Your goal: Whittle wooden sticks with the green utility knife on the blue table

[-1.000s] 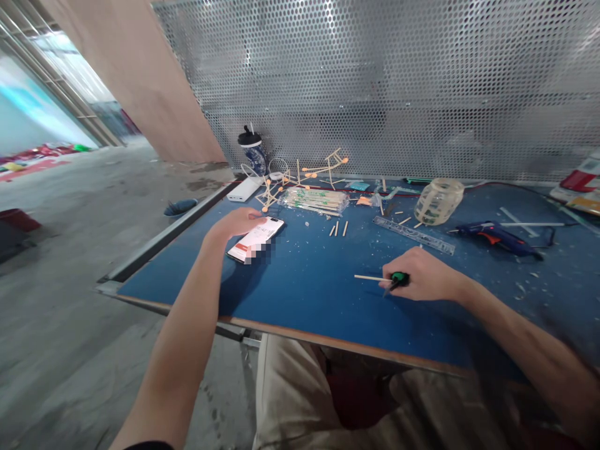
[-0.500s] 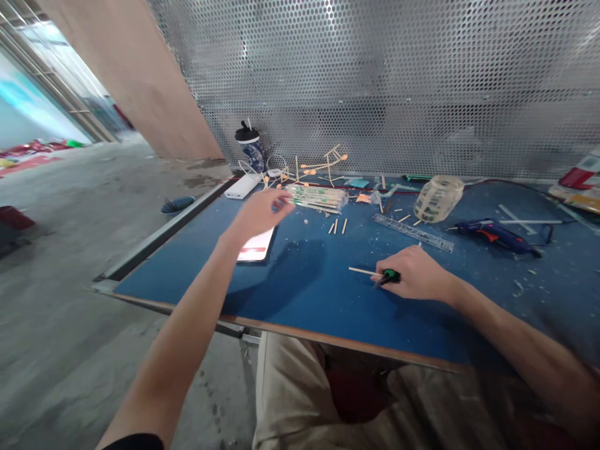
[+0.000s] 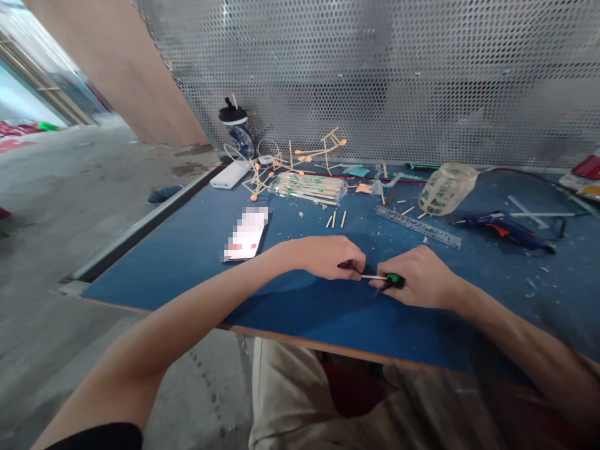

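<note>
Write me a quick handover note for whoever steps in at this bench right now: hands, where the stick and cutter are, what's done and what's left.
Left hand: fingers pinch the free end of the thin wooden stick, low over the blue table.
Right hand: closed around the green-handled cutter, its tip at the stick's other end.
Nearby: phone lying flat to the left, three short stick pieces behind the hands, bag of sticks, ruler, glue gun.
Done: stick is gripped at both ends; short pieces already lie cut.
Left: this stick shows no cut yet.
</note>
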Available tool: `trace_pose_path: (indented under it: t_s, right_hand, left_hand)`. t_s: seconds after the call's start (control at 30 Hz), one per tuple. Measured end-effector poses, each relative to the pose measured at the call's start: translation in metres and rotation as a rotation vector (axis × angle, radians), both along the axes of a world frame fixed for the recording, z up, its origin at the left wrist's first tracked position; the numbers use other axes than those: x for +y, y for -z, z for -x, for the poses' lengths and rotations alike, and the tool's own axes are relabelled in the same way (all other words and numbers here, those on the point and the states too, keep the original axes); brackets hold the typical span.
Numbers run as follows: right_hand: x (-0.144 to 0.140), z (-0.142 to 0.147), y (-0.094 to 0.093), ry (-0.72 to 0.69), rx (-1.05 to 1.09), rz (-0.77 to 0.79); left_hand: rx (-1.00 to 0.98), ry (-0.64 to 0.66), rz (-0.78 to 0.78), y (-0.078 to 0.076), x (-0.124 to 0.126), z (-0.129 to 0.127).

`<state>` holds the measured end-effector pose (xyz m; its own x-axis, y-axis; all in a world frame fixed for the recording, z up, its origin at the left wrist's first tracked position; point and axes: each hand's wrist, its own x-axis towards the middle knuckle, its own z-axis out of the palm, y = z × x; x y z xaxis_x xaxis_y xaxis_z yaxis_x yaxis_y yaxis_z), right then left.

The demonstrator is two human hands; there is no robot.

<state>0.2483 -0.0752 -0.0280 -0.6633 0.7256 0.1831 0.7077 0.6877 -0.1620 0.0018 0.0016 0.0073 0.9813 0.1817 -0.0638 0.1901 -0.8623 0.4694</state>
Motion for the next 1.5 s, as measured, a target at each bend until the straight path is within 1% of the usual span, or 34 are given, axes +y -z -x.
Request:
trace_pose_path:
  t_s: [0.07,0.13,0.17,0.23,0.3,0.4,0.47,0.57,0.7,0.83,0.97,1.13,1.5]
  right_hand:
    - [-0.004,-0.001,-0.003,-0.012,0.015,0.004]
    - [-0.008,-0.003,-0.008,-0.008,0.070,-0.022]
    - [-0.010,-0.003,-0.011,0.001,0.114,-0.049]
    - [-0.013,-0.002,-0.016,-0.016,0.199,-0.091]
    - [-0.015,0.002,-0.019,-0.090,0.205,-0.112]
    - [-0.015,0.012,-0.016,-0.254,0.095,-0.156]
    - [-0.014,0.018,-0.011,-0.357,0.051,-0.213]
    - [-0.011,0.022,-0.001,-0.426,0.050,-0.269]
    - [-0.010,0.019,0.006,-0.368,-0.032,-0.250]
    - [-0.010,0.015,0.005,-0.343,-0.026,-0.249]
    - [-0.012,0.016,0.003,-0.317,-0.043,-0.273]
    - [-0.014,0.022,0.001,-0.315,-0.061,-0.343]
    - [-0.017,0.022,-0.001,-0.306,-0.088,-0.376]
  left_hand:
    - [-0.020,0.002,-0.030,0.002,-0.005,0.002]
    - [-0.023,-0.031,-0.020,0.002,-0.008,0.006]
    - [-0.021,-0.037,0.007,0.002,-0.009,0.008]
    - [-0.032,-0.007,0.086,0.003,-0.008,0.012]
    - [-0.053,0.049,0.176,0.004,-0.006,0.014]
    - [-0.047,0.084,0.263,0.006,-0.004,0.016]
    - [-0.034,0.085,0.295,0.007,-0.003,0.016]
    - [-0.008,0.075,0.300,0.006,-0.004,0.016]
    - [0.008,0.046,0.253,0.004,-0.006,0.016]
    - [0.018,0.027,0.255,0.003,-0.006,0.016]
    - [0.004,0.033,0.245,0.006,-0.005,0.016]
    - [0.010,0.052,0.246,0.007,-0.005,0.016]
    - [0.011,0.063,0.250,0.006,-0.005,0.016]
